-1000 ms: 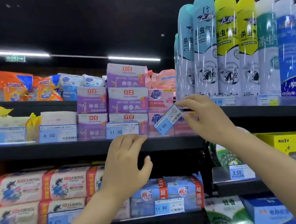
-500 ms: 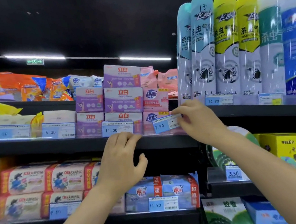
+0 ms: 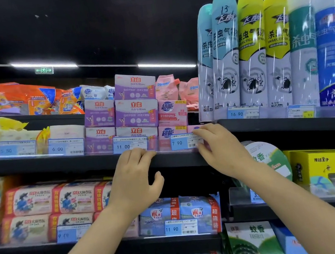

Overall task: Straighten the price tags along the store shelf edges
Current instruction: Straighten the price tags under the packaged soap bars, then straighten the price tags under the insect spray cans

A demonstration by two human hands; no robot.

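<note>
Both bare forearms rise from the lower edge, angled up and inward. The left hand (image 3: 133, 176) is raised with its back to the camera, fingers side by side and bent at the tips, thumb spread out to the right. The right hand (image 3: 220, 150) reaches up and left, wrist bent, its thumb and fingertips seemingly closed in a pinch, though motion blur softens them.

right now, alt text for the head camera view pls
A person's right hand pinches the right end of the 7.90 price tag, now level on the shelf edge, while the left hand rests its fingers on that edge below the 11.00 price tag. Soap boxes and spray cans stand above.
</note>
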